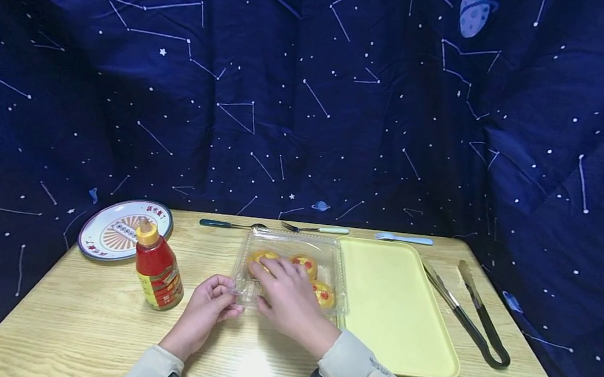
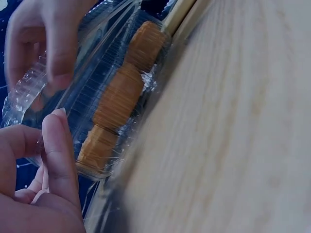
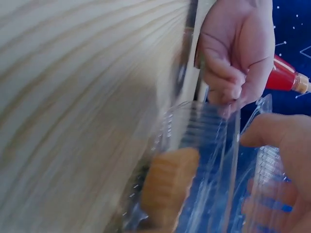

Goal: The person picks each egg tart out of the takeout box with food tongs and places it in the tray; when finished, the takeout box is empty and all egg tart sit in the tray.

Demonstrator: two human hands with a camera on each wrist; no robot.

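A clear plastic clamshell container (image 1: 335,259) holds round pastries (image 1: 305,265) with yellow tops and red bits; their brown sides show in the left wrist view. My left hand (image 1: 206,306) pinches the container's near left corner between thumb and fingers. Over the container, my right hand (image 1: 290,298) grips the clear lid (image 3: 269,165), its thumb at the near rim and its fingers across the top. In the right wrist view the lid stands slightly apart from the base rim. The right hand hides part of the pastries in the head view.
Right of the container lie a yellow tray (image 1: 394,309) and black-handled tongs (image 1: 478,324). At left stand a red sauce bottle (image 1: 160,275) and a patterned plate (image 1: 110,223). Along the back lie a spoon (image 1: 229,225), a green-handled fork (image 1: 314,229) and a blue fork (image 1: 404,238).
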